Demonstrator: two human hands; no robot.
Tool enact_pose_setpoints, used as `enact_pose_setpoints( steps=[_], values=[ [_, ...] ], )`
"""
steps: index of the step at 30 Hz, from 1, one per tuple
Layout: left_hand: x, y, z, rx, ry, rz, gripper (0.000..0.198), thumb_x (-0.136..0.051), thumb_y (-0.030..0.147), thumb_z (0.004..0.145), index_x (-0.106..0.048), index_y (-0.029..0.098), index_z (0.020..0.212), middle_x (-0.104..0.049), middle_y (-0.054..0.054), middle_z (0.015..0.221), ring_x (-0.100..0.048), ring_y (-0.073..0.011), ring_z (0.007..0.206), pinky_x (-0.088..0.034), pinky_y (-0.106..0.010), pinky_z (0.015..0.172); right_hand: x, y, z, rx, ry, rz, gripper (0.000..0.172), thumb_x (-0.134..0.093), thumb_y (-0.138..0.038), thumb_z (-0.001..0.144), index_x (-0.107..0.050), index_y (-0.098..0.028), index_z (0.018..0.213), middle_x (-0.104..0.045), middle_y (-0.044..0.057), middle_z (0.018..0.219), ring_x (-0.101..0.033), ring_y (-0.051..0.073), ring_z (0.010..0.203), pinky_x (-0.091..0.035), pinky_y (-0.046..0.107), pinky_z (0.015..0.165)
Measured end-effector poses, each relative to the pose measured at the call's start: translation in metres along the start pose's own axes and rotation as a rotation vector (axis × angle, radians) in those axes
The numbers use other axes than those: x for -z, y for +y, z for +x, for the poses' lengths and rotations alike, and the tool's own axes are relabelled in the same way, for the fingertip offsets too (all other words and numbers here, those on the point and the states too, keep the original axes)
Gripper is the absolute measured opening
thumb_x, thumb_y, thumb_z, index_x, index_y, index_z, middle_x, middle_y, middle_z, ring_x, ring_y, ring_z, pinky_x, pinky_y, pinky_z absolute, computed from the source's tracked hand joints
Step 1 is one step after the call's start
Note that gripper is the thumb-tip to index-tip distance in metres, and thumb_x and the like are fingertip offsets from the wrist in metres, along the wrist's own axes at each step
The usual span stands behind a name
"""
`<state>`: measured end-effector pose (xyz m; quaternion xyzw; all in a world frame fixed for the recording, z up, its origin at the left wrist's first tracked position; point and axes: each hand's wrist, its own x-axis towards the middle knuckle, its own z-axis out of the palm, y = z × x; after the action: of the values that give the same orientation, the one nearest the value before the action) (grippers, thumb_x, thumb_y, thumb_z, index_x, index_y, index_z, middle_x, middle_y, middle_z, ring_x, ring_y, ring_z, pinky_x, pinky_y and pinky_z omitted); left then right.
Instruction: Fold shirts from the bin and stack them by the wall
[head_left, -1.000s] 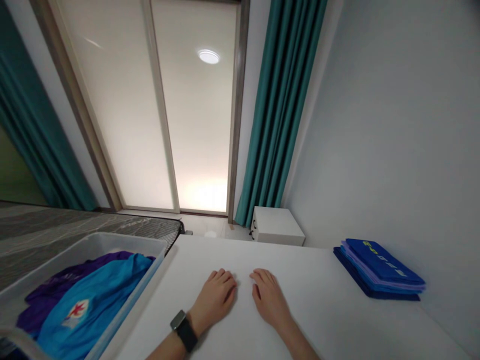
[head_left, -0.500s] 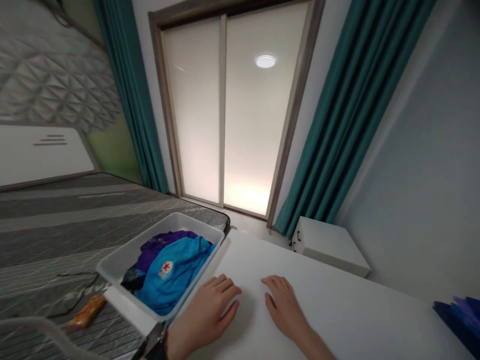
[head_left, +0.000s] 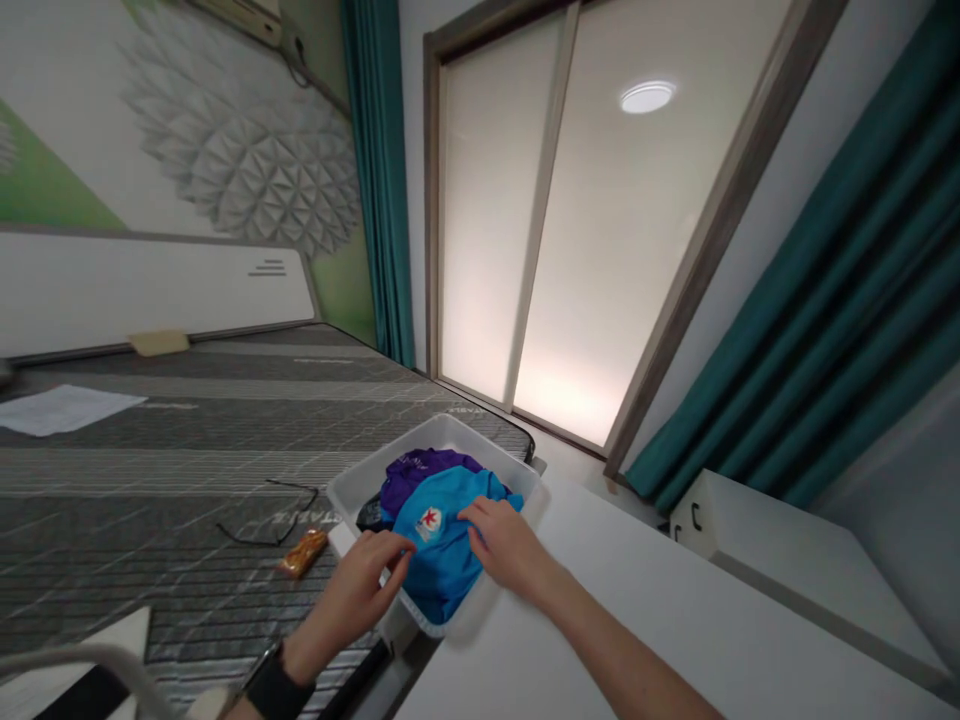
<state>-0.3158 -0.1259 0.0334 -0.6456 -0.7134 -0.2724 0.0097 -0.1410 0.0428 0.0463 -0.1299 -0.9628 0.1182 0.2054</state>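
Observation:
A white plastic bin (head_left: 346, 497) stands at the meeting of bed and white table, holding crumpled clothes. On top lies a bright blue garment (head_left: 442, 560) with a small red-and-white emblem. Behind it is a purple garment (head_left: 420, 468), and a dark piece of cloth (head_left: 371, 513) shows at the left. My left hand (head_left: 367, 580), with a black band on the wrist, is over the bin's near-left rim, fingers bent, thumb apart. Above the blue garment's right side is my right hand (head_left: 510, 545), fingers apart; whether the fingertips touch the cloth I cannot tell.
The white table (head_left: 600, 620) extends to the right, with a white drawer cabinet (head_left: 795, 560) beyond. On the striped bed (head_left: 225, 450) lie eyeglasses (head_left: 259, 542), an orange snack packet (head_left: 304, 555) and white paper (head_left: 64, 410). A pale curved tube (head_left: 97, 655) crosses the lower left.
The view has turned left. Both hands have moved from above the table to the bin, the right one now over the blue garment.

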Motion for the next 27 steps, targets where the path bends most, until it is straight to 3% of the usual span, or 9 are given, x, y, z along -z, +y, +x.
enact_pose_setpoints(
  steps=[2,6,10,14,16,20,22,24,27],
  values=[
    [-0.007,0.000,0.000,0.012,0.012,-0.006,0.025,-0.041,0.028,0.095,-0.064,0.021,0.089,-0.067,-0.003,0.078,-0.060,-0.0183,0.071,-0.041,-0.033,0.071,-0.020,-0.002,0.022,-0.021,-0.086,-0.040,0.041,-0.055,-0.018,0.084,-0.056,-0.025,0.124,-0.060,0.008,0.121,-0.065,0.022,0.092,-0.051,0.033,0.077],
    [-0.015,-0.002,-0.002,0.040,0.038,-0.029,0.023,-0.042,0.027,0.095,-0.063,0.021,0.087,-0.064,-0.002,0.074,-0.059,-0.0172,0.068,-0.040,-0.032,0.070,-0.067,0.003,0.043,-0.130,-0.269,-0.059,0.092,-0.078,-0.029,0.060,-0.038,-0.032,0.143,-0.046,0.014,0.142,-0.069,0.027,0.091,-0.053,0.034,0.069],
    [-0.015,-0.003,-0.003,0.040,0.050,-0.054,0.021,-0.043,0.026,0.094,-0.063,0.021,0.086,-0.064,-0.001,0.073,-0.059,-0.0167,0.067,-0.040,-0.032,0.069,-0.080,0.006,0.048,-0.171,-0.269,-0.072,0.074,-0.069,-0.017,0.068,-0.047,-0.031,0.136,-0.062,0.012,0.124,-0.070,0.024,0.083,-0.052,0.034,0.070],
    [-0.013,-0.002,-0.003,0.058,0.064,-0.061,0.019,-0.045,0.027,0.093,-0.063,0.022,0.089,-0.064,-0.001,0.071,-0.059,-0.0176,0.066,-0.040,-0.032,0.068,-0.046,0.007,0.050,-0.154,-0.238,-0.035,0.038,-0.050,-0.012,0.080,-0.064,-0.028,0.111,-0.071,0.005,0.099,-0.068,0.023,0.088,-0.050,0.035,0.075],
    [-0.013,-0.001,-0.003,0.081,0.079,-0.067,0.017,-0.047,0.029,0.091,-0.062,0.022,0.095,-0.063,-0.001,0.069,-0.059,-0.0186,0.066,-0.042,-0.032,0.067,-0.021,0.013,0.049,-0.169,-0.202,-0.012,0.033,-0.047,-0.013,0.082,-0.066,-0.027,0.105,-0.071,0.003,0.096,-0.067,0.023,0.091,-0.050,0.034,0.078],
    [-0.013,-0.002,-0.002,0.121,0.079,-0.082,0.027,-0.049,0.033,0.090,-0.056,0.020,0.112,-0.062,0.000,0.067,-0.059,-0.0194,0.065,-0.044,-0.032,0.066,0.037,0.028,0.043,-0.253,0.092,0.285,0.033,-0.044,-0.013,0.080,-0.068,-0.025,0.099,-0.072,0.002,0.099,-0.065,0.021,0.095,-0.049,0.033,0.084],
    [-0.011,0.000,0.001,0.123,0.079,-0.084,0.042,-0.049,0.035,0.090,-0.047,0.018,0.128,-0.062,0.001,0.070,-0.059,-0.0191,0.065,-0.044,-0.033,0.068,0.068,0.033,0.034,-0.352,0.255,0.480,0.029,-0.045,-0.017,0.079,-0.068,-0.022,0.097,-0.071,0.001,0.085,-0.065,0.018,0.076,-0.051,0.034,0.077],
    [-0.006,0.008,0.008,0.119,0.097,-0.085,0.059,-0.052,0.039,0.089,-0.034,0.018,0.140,-0.065,0.000,0.077,-0.061,-0.0195,0.070,-0.045,-0.033,0.071,0.097,0.032,0.024,-0.518,0.387,0.743,0.028,-0.047,-0.026,0.081,-0.066,-0.021,0.101,-0.058,-0.006,0.056,-0.051,0.013,0.042,-0.052,0.033,0.057],
    [0.002,0.035,0.026,0.106,0.081,-0.117,0.075,-0.057,0.046,0.085,-0.025,0.019,0.147,-0.066,-0.004,0.094,-0.063,-0.0202,0.076,-0.046,-0.032,0.072,0.133,0.022,0.008,-0.473,0.572,1.117,0.026,-0.054,-0.029,0.077,-0.062,-0.020,0.099,-0.052,-0.010,0.051,-0.040,0.008,0.033,-0.052,0.030,0.051]
  ],
)
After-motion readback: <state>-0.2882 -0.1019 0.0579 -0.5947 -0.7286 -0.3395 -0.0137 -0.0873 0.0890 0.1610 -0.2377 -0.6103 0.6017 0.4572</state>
